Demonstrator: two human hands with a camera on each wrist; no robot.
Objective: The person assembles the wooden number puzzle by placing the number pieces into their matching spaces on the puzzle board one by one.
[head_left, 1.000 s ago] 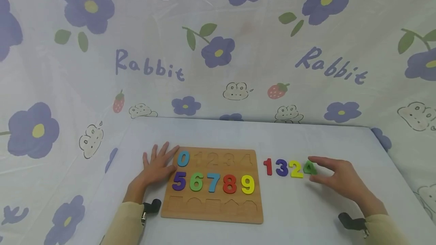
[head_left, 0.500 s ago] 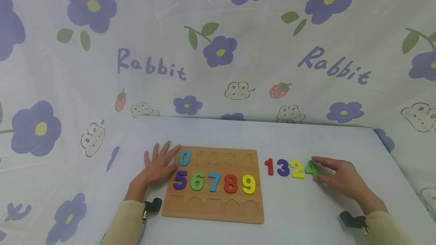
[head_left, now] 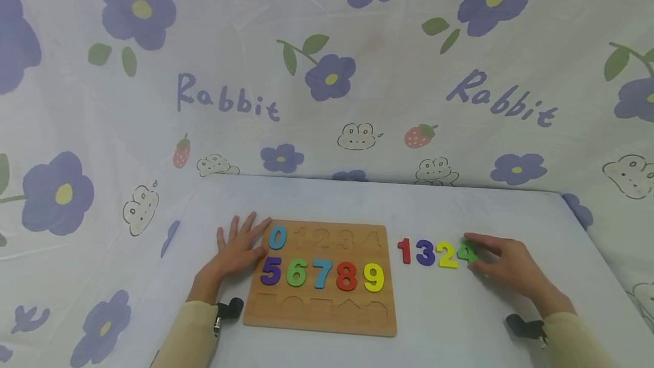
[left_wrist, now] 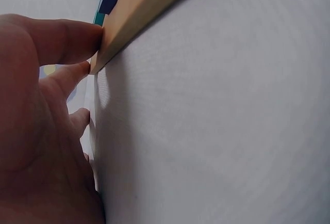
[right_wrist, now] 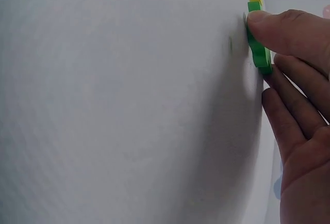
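Observation:
In the head view my left hand (head_left: 235, 251) lies beside a wooden number puzzle board (head_left: 319, 320), fingers spread. Its thumb and index fingertip touch the board's left edge, as the left wrist view also shows. My right hand (head_left: 511, 266) pinches a green number 4 (head_left: 465, 252) between thumb and fingers, at the right end of a row of loose numbers. That row holds a red 1 (head_left: 405, 251), a purple 3 (head_left: 425, 253) and a yellow 2 (head_left: 447, 255). In the right wrist view the thumb presses the side of the green 4 (right_wrist: 256, 41).
A blue 0 (head_left: 277, 238) sits in the board's top row, beside outlined recesses for 1 to 4. Purple 5 (head_left: 271, 271) through yellow 9 (head_left: 373, 277) fill the middle row. Shape outlines run along the bottom row. A patterned curtain (head_left: 388, 72) hangs behind the white table (head_left: 460, 322).
The green 4 looked darker and tilted a second ago; it now lies flatter, close beside the yellow 2. My right hand has shifted slightly left since half a second ago. The left hand stays put.

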